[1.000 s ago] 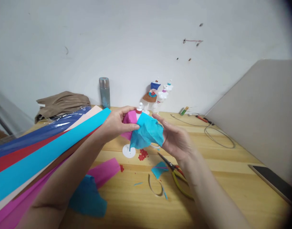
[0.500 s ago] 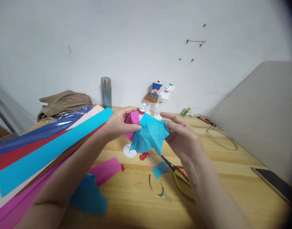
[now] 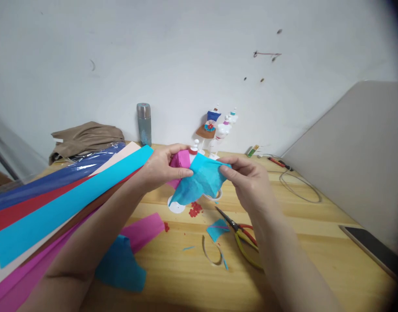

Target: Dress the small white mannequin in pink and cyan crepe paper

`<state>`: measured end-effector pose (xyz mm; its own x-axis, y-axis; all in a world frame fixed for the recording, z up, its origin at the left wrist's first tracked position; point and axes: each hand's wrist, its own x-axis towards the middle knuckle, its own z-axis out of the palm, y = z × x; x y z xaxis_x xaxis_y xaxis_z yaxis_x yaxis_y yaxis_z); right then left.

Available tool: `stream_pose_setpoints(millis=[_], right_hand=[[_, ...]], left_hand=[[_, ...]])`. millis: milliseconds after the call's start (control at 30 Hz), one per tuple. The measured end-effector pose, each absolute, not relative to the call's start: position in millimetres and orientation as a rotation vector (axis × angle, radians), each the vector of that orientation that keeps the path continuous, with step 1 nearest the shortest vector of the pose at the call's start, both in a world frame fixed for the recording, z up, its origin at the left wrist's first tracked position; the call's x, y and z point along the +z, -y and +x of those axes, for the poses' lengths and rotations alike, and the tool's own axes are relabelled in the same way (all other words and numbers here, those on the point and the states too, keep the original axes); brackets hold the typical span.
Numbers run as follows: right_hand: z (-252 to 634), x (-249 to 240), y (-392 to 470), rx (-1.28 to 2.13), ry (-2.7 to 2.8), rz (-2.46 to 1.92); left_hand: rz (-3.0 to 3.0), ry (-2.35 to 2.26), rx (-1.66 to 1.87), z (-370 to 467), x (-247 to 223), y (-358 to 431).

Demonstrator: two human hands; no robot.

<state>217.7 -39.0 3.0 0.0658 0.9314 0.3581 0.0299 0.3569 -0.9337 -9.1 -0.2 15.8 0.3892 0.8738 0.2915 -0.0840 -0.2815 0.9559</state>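
In my left hand (image 3: 166, 167) is a small white mannequin (image 3: 195, 149) with a red neck band, tilted above the table. Pink crepe paper (image 3: 180, 160) wraps one side of it, and blue crepe paper (image 3: 200, 180) drapes from the other under my left thumb. My right hand (image 3: 247, 175) pinches the upper right edge of the blue paper between thumb and forefinger, stretching it sideways. A round white base (image 3: 177, 205) shows below, and a roll of tape (image 3: 215, 196) is partly hidden behind the paper.
Scissors (image 3: 239, 234) lie open below my right hand, beside a blue scrap (image 3: 217, 229) and red paper flowers (image 3: 195, 209). Crepe paper rolls (image 3: 72, 199) fill the left. Dressed mannequins (image 3: 213, 123), a thermos (image 3: 144, 125) and folded cloth (image 3: 88, 138) stand by the wall; a phone (image 3: 370, 249) is right.
My right hand has closed on the blue paper's edge and pulled it out flatter to the right. The tape roll now shows beneath it. My left hand keeps its hold.
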Motion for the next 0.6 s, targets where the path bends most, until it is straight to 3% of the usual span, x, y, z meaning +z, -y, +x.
stream_pose_setpoints(millis=[200,600], right_hand=[[219.4,5.8,39.5,0.385,1.506,-0.979],[188.6,30.1,34.7,0.098,1.883,-0.884]], left_hand=[[1.615,-0.704,1.108,-9.4,15.4,0.8],[1.699,-0.702,1.104,-10.6,17.1,2.1]])
